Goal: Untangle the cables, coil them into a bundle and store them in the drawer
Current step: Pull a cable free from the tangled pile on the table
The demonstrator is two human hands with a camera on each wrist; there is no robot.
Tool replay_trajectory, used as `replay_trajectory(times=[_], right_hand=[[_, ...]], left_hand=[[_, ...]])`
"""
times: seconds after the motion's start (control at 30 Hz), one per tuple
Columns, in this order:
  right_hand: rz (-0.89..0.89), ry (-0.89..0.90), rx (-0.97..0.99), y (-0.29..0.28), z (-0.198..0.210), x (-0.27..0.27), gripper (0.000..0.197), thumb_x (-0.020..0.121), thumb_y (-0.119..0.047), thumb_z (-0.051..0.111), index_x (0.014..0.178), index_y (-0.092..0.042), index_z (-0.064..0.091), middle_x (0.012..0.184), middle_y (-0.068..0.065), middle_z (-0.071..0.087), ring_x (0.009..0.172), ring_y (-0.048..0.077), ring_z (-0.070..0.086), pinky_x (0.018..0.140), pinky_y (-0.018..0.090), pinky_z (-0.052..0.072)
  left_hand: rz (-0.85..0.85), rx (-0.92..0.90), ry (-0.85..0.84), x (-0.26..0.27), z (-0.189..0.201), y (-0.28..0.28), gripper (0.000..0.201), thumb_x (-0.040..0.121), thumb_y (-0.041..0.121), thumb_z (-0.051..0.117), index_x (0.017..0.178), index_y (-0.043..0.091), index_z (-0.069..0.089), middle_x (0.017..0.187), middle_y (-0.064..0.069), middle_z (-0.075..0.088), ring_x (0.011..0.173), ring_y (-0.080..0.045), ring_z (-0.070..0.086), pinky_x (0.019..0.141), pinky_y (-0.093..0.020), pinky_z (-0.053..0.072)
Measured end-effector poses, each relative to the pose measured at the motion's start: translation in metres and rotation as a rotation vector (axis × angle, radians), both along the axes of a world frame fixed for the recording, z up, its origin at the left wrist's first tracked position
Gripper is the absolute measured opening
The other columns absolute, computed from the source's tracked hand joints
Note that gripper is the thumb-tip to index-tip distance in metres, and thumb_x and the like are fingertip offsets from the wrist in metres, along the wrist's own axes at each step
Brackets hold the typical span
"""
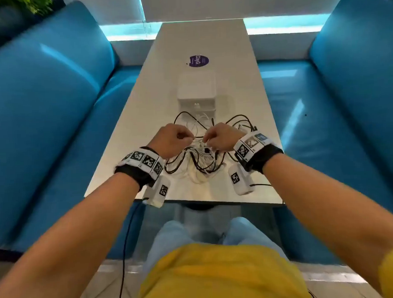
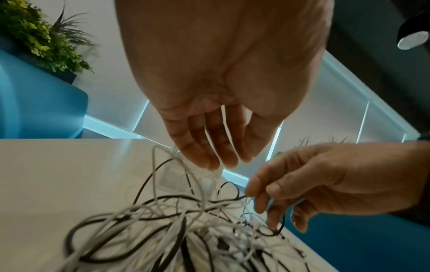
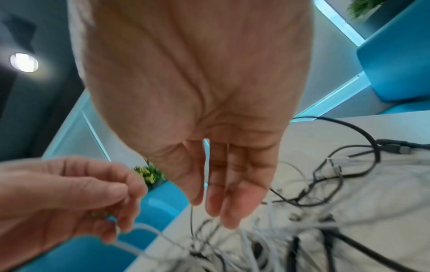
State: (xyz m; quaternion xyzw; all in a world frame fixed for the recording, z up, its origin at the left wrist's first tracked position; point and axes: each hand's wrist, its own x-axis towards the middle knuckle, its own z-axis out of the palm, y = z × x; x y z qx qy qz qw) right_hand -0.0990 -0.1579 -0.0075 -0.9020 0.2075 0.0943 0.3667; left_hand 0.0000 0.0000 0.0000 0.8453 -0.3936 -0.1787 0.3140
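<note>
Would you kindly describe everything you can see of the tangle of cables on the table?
The tangle of cables is a loose heap of thin black and white cords, plastic-sheathed by their look, looping over and under one another. It lies on the pale table, near its front edge, just in front of a small white box. A few plug ends show at its right side. The left hand and right hand hang over its middle, each pinching a strand lifted from the heap. Nothing is coiled yet.

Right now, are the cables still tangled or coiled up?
Tangled: black and white cables lie in a loose heap on the table, both hands picking at them.
</note>
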Motion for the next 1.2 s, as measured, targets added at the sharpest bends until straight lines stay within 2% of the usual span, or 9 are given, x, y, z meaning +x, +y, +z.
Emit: replay_trajectory(times=[0.13,0.3,0.5,0.63,0.77,0.9,1.07,1.13,1.2], right_hand=[[-0.019,-0.006,-0.174,0.009,-0.016,0.008,0.029,0.088,-0.009,0.052,0.108,-0.018,0.072,0.110,0.004,0.069,0.103,0.020,0.063,0.084,0.026,0.050],[-0.016,-0.016,-0.277,0.011,-0.044,0.015,0.020,0.089,-0.016,0.057,0.100,-0.021,0.072,0.109,0.006,0.070,0.104,0.024,0.064,0.087,0.029,0.050],[0.021,0.005,-0.371,0.006,-0.064,0.025,0.030,0.094,-0.019,0.050,0.120,-0.016,0.064,0.126,0.010,0.062,0.115,0.029,0.058,0.096,0.033,0.046],[-0.014,-0.018,-0.445,0.004,-0.070,0.036,0.030,0.092,-0.026,0.052,0.115,-0.013,0.065,0.120,0.013,0.063,0.108,0.032,0.060,0.092,0.039,0.051],[-0.011,0.002,-0.509,0.008,-0.073,0.037,0.025,0.088,-0.026,0.054,0.107,-0.016,0.066,0.108,0.010,0.067,0.095,0.030,0.063,0.080,0.036,0.053],[-0.045,-0.119,-0.527,0.017,-0.066,0.030,0.015,0.088,-0.022,0.054,0.098,-0.018,0.065,0.101,0.008,0.066,0.091,0.030,0.063,0.074,0.035,0.052],[-0.135,-0.426,-0.227,0.018,-0.041,0.010,0.011,0.088,-0.016,0.058,0.093,-0.021,0.066,0.076,0.003,0.065,0.070,0.019,0.058,0.067,0.029,0.048],[-0.131,-0.511,-0.064,0.016,-0.031,0.003,0.010,0.086,-0.013,0.061,0.089,-0.021,0.067,0.066,0.004,0.064,0.058,0.014,0.054,0.060,0.026,0.045],[-0.130,-0.574,0.048,0.011,-0.029,-0.002,0.009,0.085,-0.014,0.065,0.088,-0.023,0.067,0.061,0.004,0.059,0.052,0.010,0.051,0.056,0.025,0.044]], left_hand=[[0.076,0.016,-0.059,-0.006,-0.017,0.001,0.016,0.089,0.017,0.060,0.099,0.017,0.073,0.100,0.001,0.071,0.093,-0.010,0.061,0.081,-0.019,0.041],[0.031,0.096,-0.124,-0.011,-0.032,-0.002,0.025,0.094,0.021,0.053,0.112,0.018,0.069,0.118,-0.003,0.067,0.108,-0.020,0.060,0.094,-0.027,0.044],[0.029,0.188,-0.204,-0.005,-0.053,-0.008,0.025,0.091,0.017,0.053,0.104,0.022,0.074,0.117,-0.003,0.068,0.107,-0.022,0.061,0.084,-0.022,0.041],[0.035,0.178,-0.150,0.000,-0.061,-0.007,0.026,0.090,0.015,0.052,0.108,0.019,0.072,0.115,-0.004,0.069,0.107,-0.022,0.061,0.087,-0.024,0.044],[0.100,0.119,-0.058,0.007,-0.070,0.000,0.023,0.090,0.015,0.056,0.107,0.018,0.072,0.114,-0.003,0.069,0.107,-0.020,0.061,0.088,-0.022,0.042],[0.101,0.071,-0.031,0.006,-0.071,0.001,0.022,0.089,0.019,0.059,0.107,0.018,0.071,0.110,-0.002,0.070,0.101,-0.014,0.061,0.085,-0.020,0.040],[0.131,-0.153,0.037,0.000,-0.064,-0.009,0.032,0.085,0.032,0.068,0.115,0.022,0.067,0.095,0.003,0.072,0.084,-0.004,0.064,0.077,-0.019,0.048],[0.115,-0.276,0.061,-0.003,-0.059,-0.015,0.030,0.084,0.029,0.070,0.113,0.022,0.069,0.090,0.005,0.071,0.071,0.008,0.059,0.067,-0.009,0.043],[0.081,-0.342,0.083,-0.008,-0.055,-0.020,0.022,0.084,0.022,0.070,0.105,0.019,0.073,0.084,0.005,0.071,0.062,0.009,0.056,0.063,-0.009,0.042]])
